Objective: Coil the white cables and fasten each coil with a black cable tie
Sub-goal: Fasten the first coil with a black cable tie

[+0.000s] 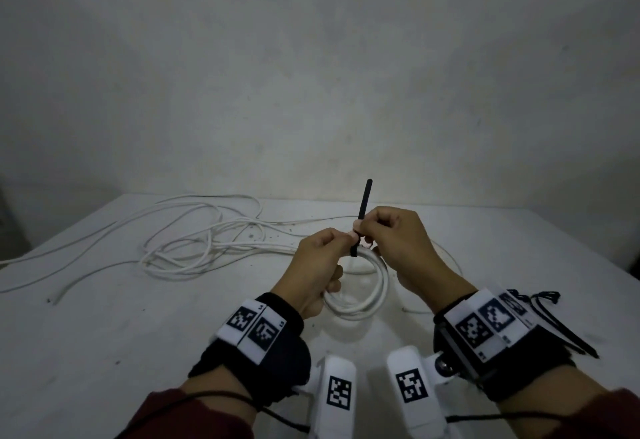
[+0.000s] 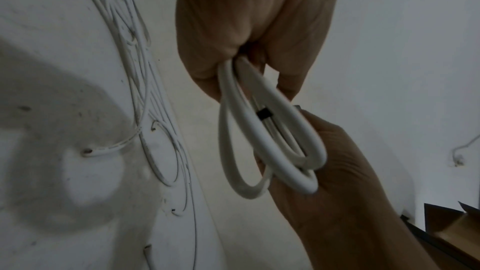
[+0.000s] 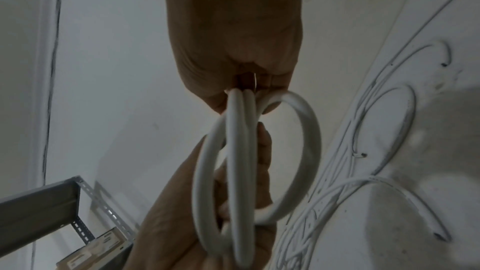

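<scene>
A coil of white cable (image 1: 371,296) hangs just above the white table (image 1: 104,334), held between both hands. My left hand (image 1: 346,238) grips the coil's near-left side with curled fingers, and its thumb and forefinger pinch at the top. My right hand (image 1: 367,231) pinches a black cable tie (image 1: 363,201) whose free end sticks straight up. The tie's lower end (image 1: 353,252) meets the coil. In the left wrist view the coil (image 2: 272,143) carries a black tie band (image 2: 264,114). In the right wrist view the coil's loops (image 3: 237,161) hang from my right fingers (image 3: 233,93).
A loose tangle of white cables (image 1: 194,241) sprawls over the table's far left, with ends trailing to the left edge. Several spare black cable ties (image 1: 554,321) lie at the right beside my right wrist. A metal shelf frame (image 3: 52,202) and a cardboard box (image 2: 454,229) stand off the table.
</scene>
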